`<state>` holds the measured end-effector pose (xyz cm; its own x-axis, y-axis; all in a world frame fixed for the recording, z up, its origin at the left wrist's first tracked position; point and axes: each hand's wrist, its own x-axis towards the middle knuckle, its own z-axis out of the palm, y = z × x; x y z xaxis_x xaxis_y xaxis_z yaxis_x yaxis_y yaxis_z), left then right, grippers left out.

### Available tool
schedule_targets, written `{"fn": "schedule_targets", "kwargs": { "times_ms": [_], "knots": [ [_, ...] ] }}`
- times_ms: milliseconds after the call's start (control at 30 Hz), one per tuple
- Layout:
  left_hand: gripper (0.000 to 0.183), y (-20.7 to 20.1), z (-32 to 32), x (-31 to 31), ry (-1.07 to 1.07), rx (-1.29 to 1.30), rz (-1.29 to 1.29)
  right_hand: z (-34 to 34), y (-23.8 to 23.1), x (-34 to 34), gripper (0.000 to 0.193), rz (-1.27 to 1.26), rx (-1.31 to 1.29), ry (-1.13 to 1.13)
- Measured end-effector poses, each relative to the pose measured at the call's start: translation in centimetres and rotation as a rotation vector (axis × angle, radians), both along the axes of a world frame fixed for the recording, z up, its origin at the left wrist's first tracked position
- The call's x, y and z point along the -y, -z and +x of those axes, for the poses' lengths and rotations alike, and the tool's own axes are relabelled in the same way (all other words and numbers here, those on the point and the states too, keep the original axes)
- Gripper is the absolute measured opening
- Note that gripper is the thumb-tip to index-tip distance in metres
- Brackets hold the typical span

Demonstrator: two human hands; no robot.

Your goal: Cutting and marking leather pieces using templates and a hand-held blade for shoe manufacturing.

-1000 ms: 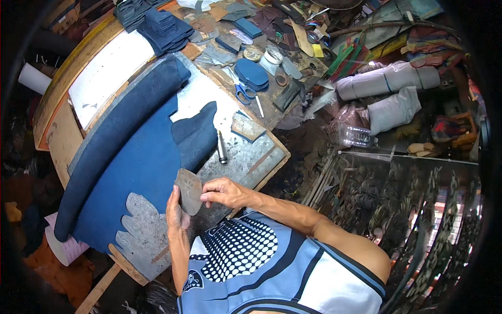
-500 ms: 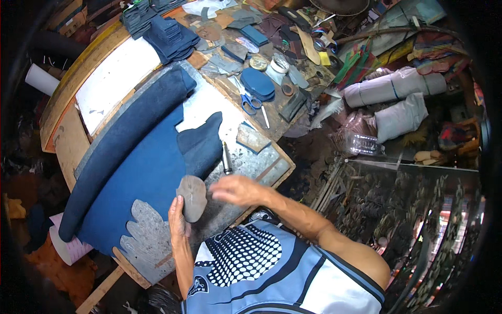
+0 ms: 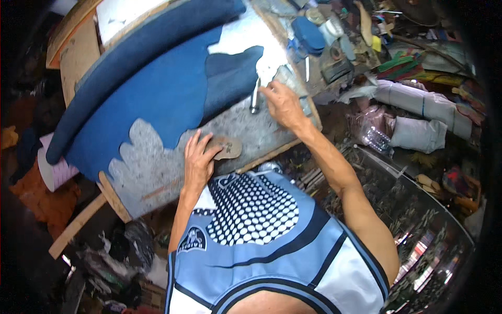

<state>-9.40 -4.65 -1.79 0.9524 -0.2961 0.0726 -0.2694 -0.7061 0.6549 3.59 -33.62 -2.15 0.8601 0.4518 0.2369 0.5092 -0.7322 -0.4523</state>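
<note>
My left hand (image 3: pixel 197 159) is at the near edge of the work board, its thumb over a small grey-brown rounded template (image 3: pixel 230 148); part of the template is hidden under the hand. To the right and farther off, my right hand (image 3: pixel 282 104) has its fingertips pinched at the side of a slim silver tool with a dark end (image 3: pixel 254 99). Its exact kind is hard to make out. Beyond both hands lies a large blue leather sheet (image 3: pixel 151 99) with a scalloped cut edge, its far side rolled up. A darker blue flap (image 3: pixel 230 78) ends near the tool.
The grey board (image 3: pixel 162 178) has a wooden rim. At the back right, a cluttered bench holds blue oval pieces (image 3: pixel 308 35), a white pen (image 3: pixel 307 68) and scraps. Wrapped white rolls (image 3: pixel 423 104) lie to the right. A wooden bar (image 3: pixel 78 225) juts out at the lower left.
My right hand has moved away from the template to the silver tool. My left hand has lowered the template to the board. The whole view has shifted, showing more of the near side.
</note>
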Motion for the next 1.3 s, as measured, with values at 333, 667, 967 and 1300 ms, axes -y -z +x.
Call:
{"fn": "schedule_targets", "kwargs": {
  "times_ms": [333, 667, 967, 1300],
  "knots": [
    [0.037, 0.7, -1.4, -0.5, 0.065, -0.117, 0.064, -10.6, 0.2, -5.4, 0.031, 0.108, -0.309, -0.074],
    [0.034, 1.1, -1.2, -0.4, 0.181, -0.092, 0.121, -10.9, 0.2, -8.3, 0.045, -0.189, -0.366, -0.078],
    [0.021, 1.5, -0.6, -0.6, 0.2, -0.016, 0.11, -10.9, 0.8, -9.7, 0.048, -0.215, -0.404, -0.131],
    [0.024, 0.0, 0.8, -0.5, 0.328, -0.114, 0.261, -9.7, 1.0, -9.3, 0.042, -0.06, -0.557, -0.083]
  ]
}}
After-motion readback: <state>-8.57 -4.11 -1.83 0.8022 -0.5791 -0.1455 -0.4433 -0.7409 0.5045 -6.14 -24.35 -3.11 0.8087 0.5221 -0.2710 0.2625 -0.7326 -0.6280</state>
